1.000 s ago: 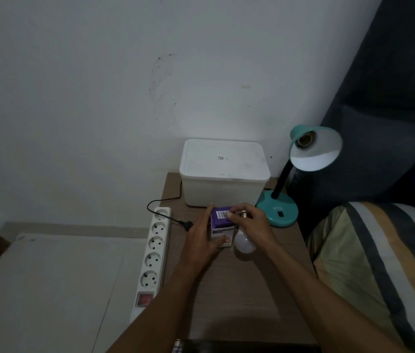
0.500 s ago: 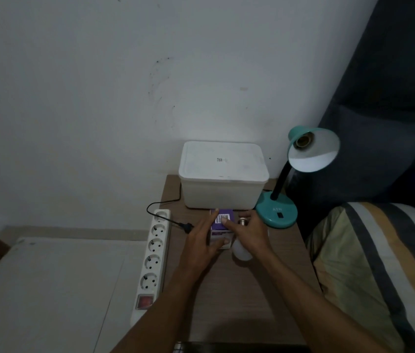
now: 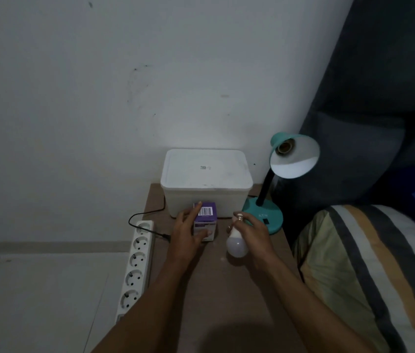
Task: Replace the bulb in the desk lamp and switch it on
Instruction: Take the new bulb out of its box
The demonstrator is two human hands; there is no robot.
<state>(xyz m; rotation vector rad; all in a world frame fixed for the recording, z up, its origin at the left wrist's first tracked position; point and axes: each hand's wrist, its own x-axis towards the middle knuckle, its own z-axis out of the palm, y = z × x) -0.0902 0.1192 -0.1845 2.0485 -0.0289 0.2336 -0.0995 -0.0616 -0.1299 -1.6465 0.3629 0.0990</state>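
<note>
A teal desk lamp (image 3: 265, 215) stands at the back right of the small wooden table (image 3: 226, 289). Its shade (image 3: 294, 157) tilts toward me and the socket inside is bare. A white bulb (image 3: 237, 244) is gripped in my right hand (image 3: 254, 233), screw base pointing away from me, just in front of the lamp's base. My left hand (image 3: 188, 233) clasps a small purple bulb box (image 3: 205, 220) that stands on the table in front of the white container.
A white lidded container (image 3: 206, 179) sits at the back of the table against the wall. A white power strip (image 3: 136, 261) lies left of the table with a black plug (image 3: 164, 235) beside it. A striped pillow (image 3: 367, 276) lies on the right.
My right hand has drawn away from the box to the right with the bulb in it. The left hand stays on the box.
</note>
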